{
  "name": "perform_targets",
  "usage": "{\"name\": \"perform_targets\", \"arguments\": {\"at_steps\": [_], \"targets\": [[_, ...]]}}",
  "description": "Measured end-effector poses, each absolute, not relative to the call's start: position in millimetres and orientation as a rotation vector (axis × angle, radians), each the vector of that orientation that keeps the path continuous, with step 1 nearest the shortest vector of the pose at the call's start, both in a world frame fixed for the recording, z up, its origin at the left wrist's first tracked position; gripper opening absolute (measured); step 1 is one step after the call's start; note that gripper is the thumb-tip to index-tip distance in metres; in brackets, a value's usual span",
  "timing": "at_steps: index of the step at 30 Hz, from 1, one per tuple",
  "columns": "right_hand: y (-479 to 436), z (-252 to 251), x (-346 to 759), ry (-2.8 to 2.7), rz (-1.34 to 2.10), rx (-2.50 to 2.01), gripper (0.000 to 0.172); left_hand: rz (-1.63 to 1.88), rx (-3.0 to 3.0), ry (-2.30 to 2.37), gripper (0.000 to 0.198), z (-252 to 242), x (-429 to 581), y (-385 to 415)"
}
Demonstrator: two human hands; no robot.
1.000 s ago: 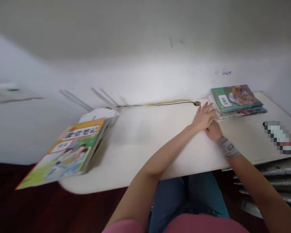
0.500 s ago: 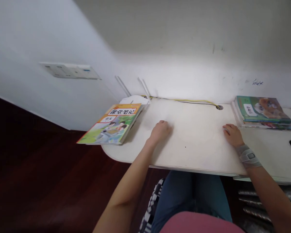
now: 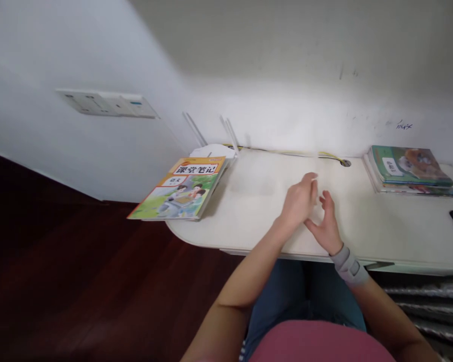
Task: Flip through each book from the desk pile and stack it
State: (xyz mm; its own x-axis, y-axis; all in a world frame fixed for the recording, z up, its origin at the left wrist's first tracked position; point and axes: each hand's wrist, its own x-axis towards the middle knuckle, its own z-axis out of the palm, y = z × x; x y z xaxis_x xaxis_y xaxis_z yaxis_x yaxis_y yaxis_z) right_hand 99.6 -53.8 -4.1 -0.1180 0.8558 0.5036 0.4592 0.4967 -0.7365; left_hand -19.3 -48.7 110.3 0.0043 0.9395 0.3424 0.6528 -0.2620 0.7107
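Both my hands are close together over the white desk (image 3: 256, 216). My left hand (image 3: 297, 201) shows its back; its fingers reach forward and bend toward the right, slightly blurred, with no held thing visible. My right hand (image 3: 326, 226) is open, thumb and fingers apart, with its thumb tip by the left palm; whether they touch, I cannot tell. A grey band (image 3: 349, 265) wraps the right wrist. Left of my hands lies a workbook (image 3: 181, 193) with a cartoon cover, jutting past the desk's left edge. A stack of books (image 3: 411, 166) lies at the right.
Behind the workbook is a white router (image 3: 215, 150) with upright antennas. A yellow cable (image 3: 328, 155) runs along the wall to a desk hole (image 3: 346, 163). A socket panel (image 3: 105, 104) is on the left wall. Drawer-like shapes with wrapped items (image 3: 430, 306) sit beneath the desk's right side.
My hands were far apart on the desk; now they have come together near its middle, the left moving right and the right moving left. The view has shifted slightly.
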Motion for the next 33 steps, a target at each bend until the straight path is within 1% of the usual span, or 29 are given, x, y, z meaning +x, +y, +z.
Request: {"name": "perform_targets", "arguments": {"at_steps": [2, 5, 7, 9, 10, 12, 16, 19, 21, 24, 26, 28, 33], "targets": [[-60, 5, 97, -1.625, 0.419, -1.116, 0.084, 1.361, 1.903, 1.407, 0.030, 126, -6, -73], [-56, 24, 132, -1.570, 0.067, -1.096, 0.064, 1.620, 1.700, 1.248, 0.032, 139, -15, -102], [-55, 35, 167, -1.609, -0.187, -1.115, 0.055, 1.737, 1.531, 1.292, 0.034, 133, -35, -109], [-59, 40, 199, -1.692, -0.361, -1.155, 0.050, 1.767, 1.424, 1.439, 0.038, 112, -59, -107], [-62, 40, 213, -1.763, -0.413, -1.185, 0.050, 1.723, 1.402, 1.544, 0.039, 97, -70, -105], [-71, 33, 232, -1.945, -0.462, -1.270, 0.052, 1.527, 1.434, 1.780, 0.042, 65, -87, -100], [-83, 2, 250, -2.281, -0.402, -1.430, 0.051, 0.962, 1.638, 2.222, 0.042, 10, -99, -98], [-84, -18, 257, -2.394, -0.316, -1.497, 0.042, 0.649, 1.849, 2.346, 0.043, -7, -99, -99], [-82, -25, 261, -2.471, -0.231, -1.508, 0.041, 0.513, 1.935, 2.403, 0.043, -9, -100, -99], [-80, -27, 262, -2.578, -0.120, -1.465, 0.052, 0.393, 1.950, 2.487, 0.043, -7, -104, -100], [-79, -28, 261, -2.599, -0.093, -1.440, 0.063, 0.356, 1.940, 2.515, 0.043, -5, -107, -102], [-79, -28, 258, -2.592, -0.096, -1.440, 0.068, 0.339, 1.923, 2.536, 0.043, -4, -110, -103], [-81, -32, 250, -2.596, -0.126, -1.471, 0.055, 0.305, 1.865, 2.592, 0.042, -6, -113, -105]]}}
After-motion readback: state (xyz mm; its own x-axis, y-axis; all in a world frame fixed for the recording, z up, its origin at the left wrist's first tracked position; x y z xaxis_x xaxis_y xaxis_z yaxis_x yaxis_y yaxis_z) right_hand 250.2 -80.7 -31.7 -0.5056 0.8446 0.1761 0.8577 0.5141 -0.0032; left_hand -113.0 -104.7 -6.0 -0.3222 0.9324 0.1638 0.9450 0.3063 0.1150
